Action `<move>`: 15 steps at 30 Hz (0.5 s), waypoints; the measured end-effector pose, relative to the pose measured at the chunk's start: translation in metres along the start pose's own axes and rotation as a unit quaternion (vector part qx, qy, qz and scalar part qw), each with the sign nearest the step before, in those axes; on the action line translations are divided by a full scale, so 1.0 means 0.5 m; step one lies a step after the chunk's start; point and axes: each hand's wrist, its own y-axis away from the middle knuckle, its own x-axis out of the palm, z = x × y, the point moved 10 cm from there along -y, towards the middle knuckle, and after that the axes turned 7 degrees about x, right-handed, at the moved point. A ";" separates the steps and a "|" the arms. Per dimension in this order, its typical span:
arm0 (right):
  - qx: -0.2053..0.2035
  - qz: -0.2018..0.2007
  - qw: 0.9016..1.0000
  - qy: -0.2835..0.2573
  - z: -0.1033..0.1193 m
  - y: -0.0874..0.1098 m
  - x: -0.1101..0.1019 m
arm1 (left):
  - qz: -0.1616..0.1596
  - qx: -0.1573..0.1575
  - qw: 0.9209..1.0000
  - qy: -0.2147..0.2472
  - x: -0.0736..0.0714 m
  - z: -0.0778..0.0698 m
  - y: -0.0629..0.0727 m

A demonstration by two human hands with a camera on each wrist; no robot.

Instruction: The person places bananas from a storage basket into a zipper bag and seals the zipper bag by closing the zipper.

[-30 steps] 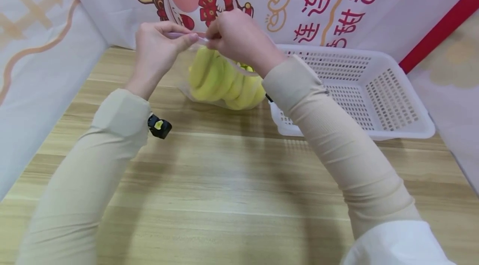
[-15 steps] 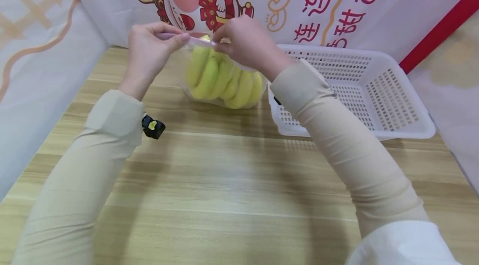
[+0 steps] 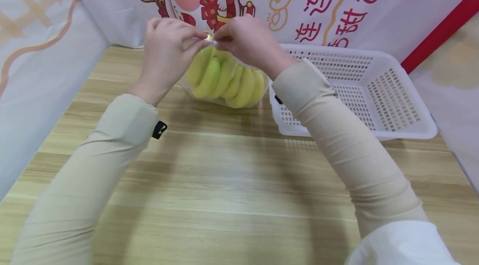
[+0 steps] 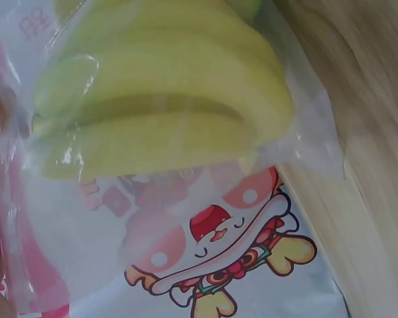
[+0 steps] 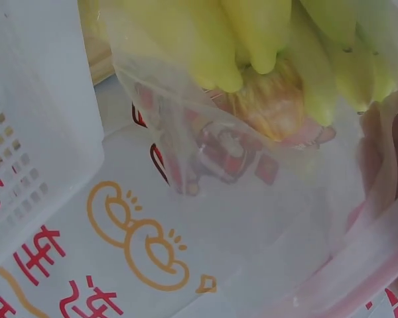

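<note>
A clear plastic zip bag (image 4: 315, 136) with a pinkish top edge holds a bunch of yellow-green bananas (image 3: 224, 80) at the back of the table. My left hand (image 3: 166, 50) pinches the bag's top edge between thumb and fingers. Close beside it, my right hand (image 3: 250, 44) pinches the same edge, their fingertips nearly meeting above the fruit. In the right wrist view, banana tips (image 5: 262, 53) show through the film, and the pinkish edge (image 5: 365, 255) runs past the fingers. Part of the bag's mouth is hidden behind my hands.
A white perforated plastic basket (image 3: 359, 102) stands just right of the bag, partly behind my right forearm. Printed white sheets (image 3: 299, 3) with red characters and a cartoon figure form the back and side walls. The wooden table (image 3: 224, 186) extends toward me.
My left hand first shifts slightly left along the bag's edge, then comes right, up against the right hand. The right hand has moved slightly right. The bananas stay in place.
</note>
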 end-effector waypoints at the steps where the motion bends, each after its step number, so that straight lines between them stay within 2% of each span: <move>1: -0.001 0.000 1.000 -0.002 0.001 0.000 0.000 | 0.010 -0.004 1.000 -0.002 0.004 0.000 -0.001; 5: 0.002 -0.002 1.000 -0.010 0.001 0.002 -0.001 | 0.035 -0.025 0.999 -0.002 0.014 0.005 -0.003; 8: 0.012 0.006 1.000 -0.013 0.000 0.002 0.001 | 0.038 -0.042 0.998 0.006 0.016 0.011 -0.004; 15: 0.014 0.013 1.000 0.003 0.003 0.001 0.006 | 0.047 -0.107 0.992 0.045 0.023 0.042 0.004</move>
